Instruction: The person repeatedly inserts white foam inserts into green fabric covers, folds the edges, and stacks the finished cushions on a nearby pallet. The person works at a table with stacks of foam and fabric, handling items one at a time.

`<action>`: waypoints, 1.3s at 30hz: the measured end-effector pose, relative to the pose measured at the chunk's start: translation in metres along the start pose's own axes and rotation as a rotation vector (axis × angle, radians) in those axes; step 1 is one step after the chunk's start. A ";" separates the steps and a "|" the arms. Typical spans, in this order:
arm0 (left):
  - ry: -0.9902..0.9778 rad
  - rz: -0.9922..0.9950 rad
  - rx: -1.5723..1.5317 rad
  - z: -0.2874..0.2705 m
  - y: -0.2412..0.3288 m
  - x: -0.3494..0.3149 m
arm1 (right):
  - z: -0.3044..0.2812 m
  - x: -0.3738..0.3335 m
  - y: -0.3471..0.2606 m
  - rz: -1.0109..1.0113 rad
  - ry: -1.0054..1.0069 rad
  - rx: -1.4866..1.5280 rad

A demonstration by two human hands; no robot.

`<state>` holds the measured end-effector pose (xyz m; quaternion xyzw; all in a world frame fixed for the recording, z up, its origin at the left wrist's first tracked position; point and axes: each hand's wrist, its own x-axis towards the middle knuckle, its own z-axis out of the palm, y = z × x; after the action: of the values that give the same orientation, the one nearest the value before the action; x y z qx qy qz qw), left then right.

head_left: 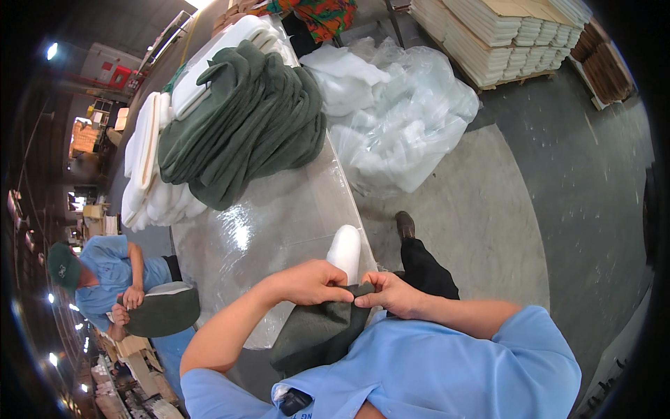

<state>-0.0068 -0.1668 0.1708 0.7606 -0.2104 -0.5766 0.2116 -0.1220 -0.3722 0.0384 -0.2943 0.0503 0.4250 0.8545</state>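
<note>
The left hand [322, 281] and right hand [392, 295] pinch together the edge of a dark green cover [315, 336] draped just below them; likely light and limp, it handles best by that edge.

Down we look, steeply, through the left head-worn fisheye: the wearer's blue shirt [460, 363] looms at the lower edge, left hand [310, 281] and right hand [392, 293] sit close below the lens, the table [300, 202] runs up and away, and white stacks [513, 42] bend far off toward the dark, curved rim
</note>
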 end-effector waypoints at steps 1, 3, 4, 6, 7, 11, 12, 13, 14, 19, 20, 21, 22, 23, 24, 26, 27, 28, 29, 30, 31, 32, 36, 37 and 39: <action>-0.033 -0.034 0.050 -0.002 0.008 0.001 | 0.003 -0.001 0.000 -0.047 0.034 -0.060; -0.067 -0.041 0.121 -0.003 0.012 0.003 | 0.009 -0.002 -0.001 -0.139 0.100 -0.181; -0.068 -0.014 0.143 -0.002 0.012 0.002 | 0.008 -0.004 -0.001 -0.198 0.133 -0.386; 0.023 0.053 0.196 0.004 0.008 -0.001 | 0.010 -0.004 0.002 -0.225 0.155 -0.429; 0.113 0.098 0.233 0.008 0.006 -0.002 | 0.009 -0.003 0.001 -0.243 0.171 -0.450; 0.362 0.108 0.404 0.021 0.005 -0.007 | 0.010 0.008 -0.008 -0.156 0.173 -0.490; 0.421 0.155 0.484 0.021 0.003 -0.007 | 0.008 0.006 -0.013 -0.204 0.178 -0.716; 0.485 0.198 0.559 0.022 -0.002 -0.008 | 0.008 0.004 -0.017 -0.245 0.177 -0.946; 0.548 0.242 0.634 0.021 -0.006 -0.007 | 0.010 0.003 -0.021 -0.324 0.201 -1.062; 0.780 0.602 0.572 0.003 -0.019 0.015 | 0.003 0.016 -0.047 -0.775 0.261 -1.445; 0.772 0.633 0.537 -0.001 -0.024 0.021 | -0.001 0.021 -0.051 -0.745 0.225 -1.462; 0.760 0.632 0.490 -0.004 -0.029 0.026 | -0.005 0.027 -0.055 -0.716 0.189 -1.478; 0.743 0.630 0.442 -0.005 -0.034 0.031 | -0.009 0.032 -0.059 -0.684 0.155 -1.490; 0.726 0.627 0.394 -0.006 -0.040 0.036 | -0.014 0.038 -0.062 -0.684 0.106 -1.463; 0.719 0.616 0.370 -0.007 -0.046 0.040 | -0.018 0.044 -0.067 -0.685 0.055 -1.435; 0.693 0.589 0.310 -0.010 -0.054 0.047 | -0.023 0.053 -0.071 -0.657 0.021 -1.355; 0.690 0.569 0.269 -0.012 -0.059 0.050 | -0.025 0.056 -0.072 -0.635 0.035 -1.307; 0.684 0.550 0.221 -0.014 -0.061 0.053 | -0.027 0.058 -0.071 -0.606 0.050 -1.259; 0.678 0.530 0.173 -0.016 -0.062 0.056 | -0.028 0.062 -0.071 -0.595 0.092 -1.216; 0.677 0.471 0.075 -0.017 -0.063 0.059 | -0.030 0.067 -0.070 -0.584 0.133 -1.174; 0.676 0.410 -0.023 -0.018 -0.060 0.060 | -0.031 0.071 -0.071 -0.572 0.173 -1.132; 0.673 0.349 -0.120 -0.020 -0.059 0.063 | -0.034 0.075 -0.074 -0.533 0.189 -1.110; 0.653 0.278 -0.335 -0.028 -0.072 0.085 | -0.045 0.091 -0.079 -0.381 0.275 -0.984; 0.649 0.285 -0.403 -0.028 -0.078 0.093 | -0.046 0.095 -0.079 -0.341 0.299 -0.942; 0.606 0.268 -0.538 -0.026 -0.091 0.105 | -0.050 0.101 -0.079 -0.286 0.313 -0.807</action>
<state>0.0510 -0.1494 0.0434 0.7793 -0.0777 -0.3286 0.5279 0.0094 -0.3658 0.0002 -0.6684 -0.0320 0.2387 0.7037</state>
